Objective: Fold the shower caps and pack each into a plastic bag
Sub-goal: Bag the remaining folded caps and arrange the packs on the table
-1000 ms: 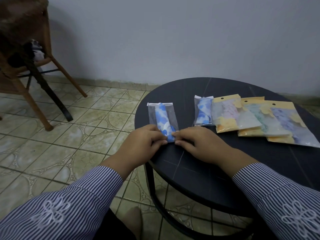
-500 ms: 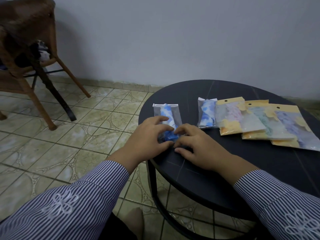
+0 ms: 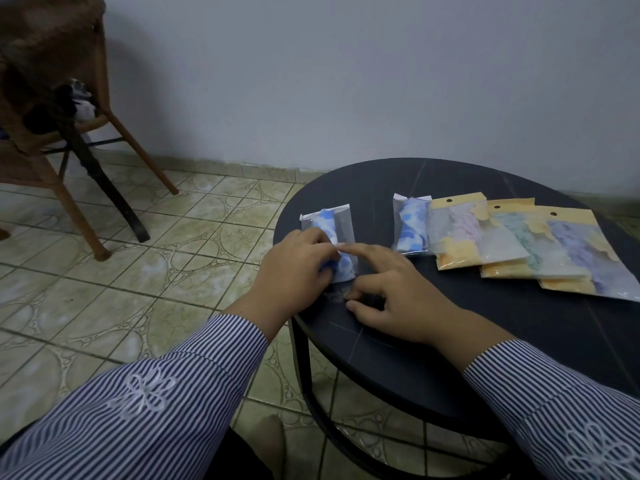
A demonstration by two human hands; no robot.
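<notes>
1. Pale grey wall [image 3: 346, 81] backs a floor of greenish patterned tiles [image 3: 194, 244], and the round black table [image 3: 519, 341] stands close to that wall.
2. Left of the table, well apart from it, stands a brown wooden chair [image 3: 52, 98] with dark items on its seat.
3. On the table's left part lies a clear plastic bag [image 3: 343, 223] with a rolled blue-and-white shower cap [image 3: 346, 266] inside.
4. Toward the table's middle lies a second clear bag with a blue cap [image 3: 410, 228]; its right edge is overlapped by 3 yellow-backed packets [image 3: 502, 237], which overlap one another toward the table's right side.
5. Left hand [image 3: 294, 271] lies over the left side of the first bag, fingers curled round the bag and cap, gripping them at the table's left edge.
6. Right hand [image 3: 398, 292] rests on the table just right of that bag, index finger stretched out and pressing on the bag near the left fingertips; the other fingers are bent under, with nothing in them.
7. Both forearms wear blue-and-white striped sleeves [image 3: 173, 393] with a white flower stitched on.
</notes>
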